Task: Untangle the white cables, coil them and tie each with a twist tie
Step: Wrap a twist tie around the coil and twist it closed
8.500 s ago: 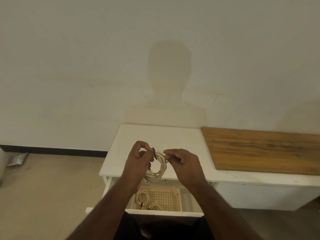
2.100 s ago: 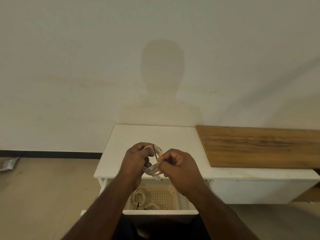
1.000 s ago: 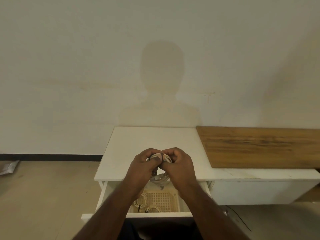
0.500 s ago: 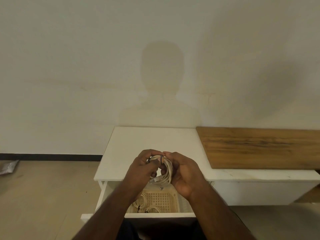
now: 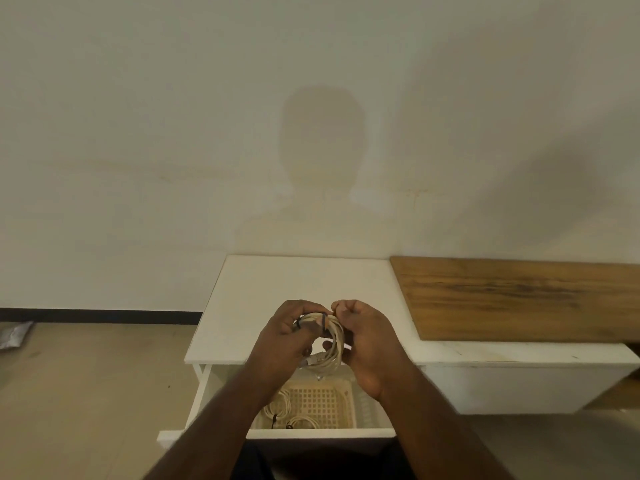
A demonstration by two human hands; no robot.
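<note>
A coiled white cable hangs between my hands above the front edge of the white cabinet top. A dark twist tie wraps over the top of the coil. My left hand grips the coil's left side, thumb and fingers near the tie. My right hand holds the coil's right side with curled fingers. Two more coiled white cables lie in a cream plastic basket inside the open drawer below.
A wooden board lies on the low white surface to the right. A plain wall stands behind the cabinet. Bare floor spreads to the left, with a silvery packet at the far left by the baseboard.
Over the last second my hands parted slightly and the coil turned, so the tie on top now shows. The view is almost unchanged.
</note>
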